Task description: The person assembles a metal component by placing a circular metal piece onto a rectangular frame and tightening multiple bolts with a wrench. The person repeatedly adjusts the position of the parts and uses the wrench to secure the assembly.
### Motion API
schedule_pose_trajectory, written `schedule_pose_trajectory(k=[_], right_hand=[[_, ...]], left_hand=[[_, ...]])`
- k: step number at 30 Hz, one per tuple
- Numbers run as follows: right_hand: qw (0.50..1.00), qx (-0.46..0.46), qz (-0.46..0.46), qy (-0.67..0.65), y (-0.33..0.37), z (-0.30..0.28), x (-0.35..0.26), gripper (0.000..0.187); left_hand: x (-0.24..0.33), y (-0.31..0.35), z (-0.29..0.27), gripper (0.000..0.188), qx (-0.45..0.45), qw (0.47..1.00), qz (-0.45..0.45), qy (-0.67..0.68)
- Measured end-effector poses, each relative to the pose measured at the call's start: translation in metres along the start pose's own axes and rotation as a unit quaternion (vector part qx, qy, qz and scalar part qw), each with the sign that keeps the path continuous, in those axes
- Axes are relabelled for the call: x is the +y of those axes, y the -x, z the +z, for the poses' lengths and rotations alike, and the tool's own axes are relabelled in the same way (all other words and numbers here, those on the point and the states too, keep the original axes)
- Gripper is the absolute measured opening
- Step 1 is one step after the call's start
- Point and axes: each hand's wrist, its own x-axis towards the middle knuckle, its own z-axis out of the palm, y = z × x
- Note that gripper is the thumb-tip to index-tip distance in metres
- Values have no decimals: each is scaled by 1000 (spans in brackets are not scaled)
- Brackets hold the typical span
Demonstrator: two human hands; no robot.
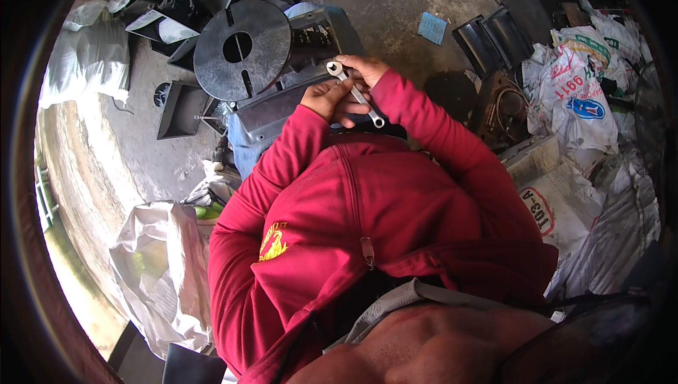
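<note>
A silver combination wrench [360,99] lies slantwise between my two hands in front of my chest, open jaw up and left, ring end down and right. My left hand [325,97] is closed on its shank, thumb across it, the other fingers partly behind it. With its fingertips at the open-jaw end, my right hand [366,69] pinches the wrench too; part of that grip is hidden. Just beyond my left hand is a dark metal housing [265,112]. Next to it rests a flat round metal disc [212,49] with a centre hole and slots.
Black metal chutes [182,110] and other dark parts lie to the left and far left. A blue piece [431,28] lies on the floor ahead. At right are a dark folded part [494,42] and printed white sacks [575,94]. An open white sack [159,271] stands lower left.
</note>
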Motion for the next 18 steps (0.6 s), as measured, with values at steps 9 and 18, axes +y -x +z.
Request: schedule_pose_trajectory(k=[9,18], right_hand=[[996,-14,33,-85,-19,-11,8,20],[996,-16,40,-84,-18,-7,6,19]], left_hand=[[14,18,-4,27,42,998,18,-35],[18,36,-17,22,26,990,24,-139]])
